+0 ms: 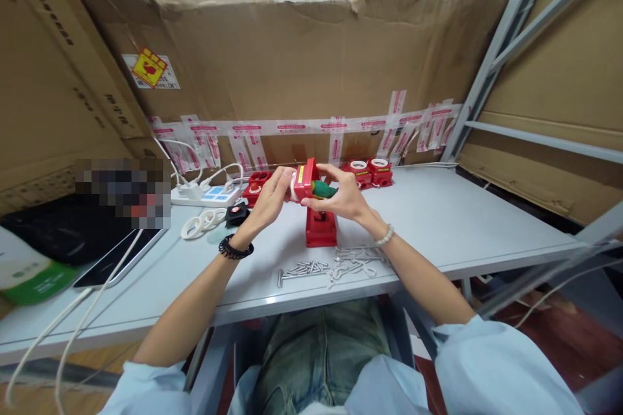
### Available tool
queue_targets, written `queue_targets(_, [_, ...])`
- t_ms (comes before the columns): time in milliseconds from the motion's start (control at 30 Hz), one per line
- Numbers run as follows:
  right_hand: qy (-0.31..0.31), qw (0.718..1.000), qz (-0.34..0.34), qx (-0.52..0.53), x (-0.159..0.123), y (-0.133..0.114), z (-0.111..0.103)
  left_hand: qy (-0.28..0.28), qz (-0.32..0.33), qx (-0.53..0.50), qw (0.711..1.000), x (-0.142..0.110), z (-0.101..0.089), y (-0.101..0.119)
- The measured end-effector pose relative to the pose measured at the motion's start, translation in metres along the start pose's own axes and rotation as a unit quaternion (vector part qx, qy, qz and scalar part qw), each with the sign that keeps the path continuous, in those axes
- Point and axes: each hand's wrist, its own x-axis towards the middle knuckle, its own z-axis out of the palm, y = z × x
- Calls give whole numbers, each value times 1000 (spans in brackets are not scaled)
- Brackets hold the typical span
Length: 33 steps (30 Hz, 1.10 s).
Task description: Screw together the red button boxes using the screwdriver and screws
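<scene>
Above the middle of the table, both hands hold a small red housing point(304, 183) with a yellow label, tilted on its side. My left hand point(273, 198) is closed on its white ring end. My right hand point(346, 193) grips the open side, fingers over the red rim; a green piece point(323, 190) shows between thumb and fingers, its kind unclear. Just below stands a red box point(320, 233) on the table, its upper part partly hidden by my right hand. Nearer me lie several metal screws point(307, 268) and a T-shaped metal tool point(281, 278).
White cords point(353, 268) lie right of the screws. Red housings with white rings point(379, 172) stand at the back right; another red housing point(254, 188) is behind my left hand. White rings point(195, 227), a black part point(237, 214) and a power strip point(214, 194) are left. Cardboard point(302, 65) walls the back.
</scene>
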Motion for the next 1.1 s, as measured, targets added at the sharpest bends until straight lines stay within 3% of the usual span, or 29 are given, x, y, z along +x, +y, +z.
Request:
queue_targets(367, [19, 999, 12, 22, 1, 3, -4, -98, -26, -37, 994, 3, -6, 4])
queue_targets(533, [17, 999, 17, 40, 3, 4, -4, -107, -16, -3, 994, 4, -8, 3])
queue_targets(767, [15, 1000, 3, -13, 2, 1, -4, -68, -67, 17, 995, 5, -7, -4])
queue_targets(900, [21, 999, 13, -20, 2, 2, -4, 17, 21, 7, 1000, 5, -8, -3])
queue_targets(1000, [20, 1000, 3, -3, 2, 4, -4, -20, 89, -26, 996, 3, -5, 2])
queue_targets(1100, [25, 1000, -3, 4, 2, 5, -5, -70, 102, -40, 992, 0, -2, 10])
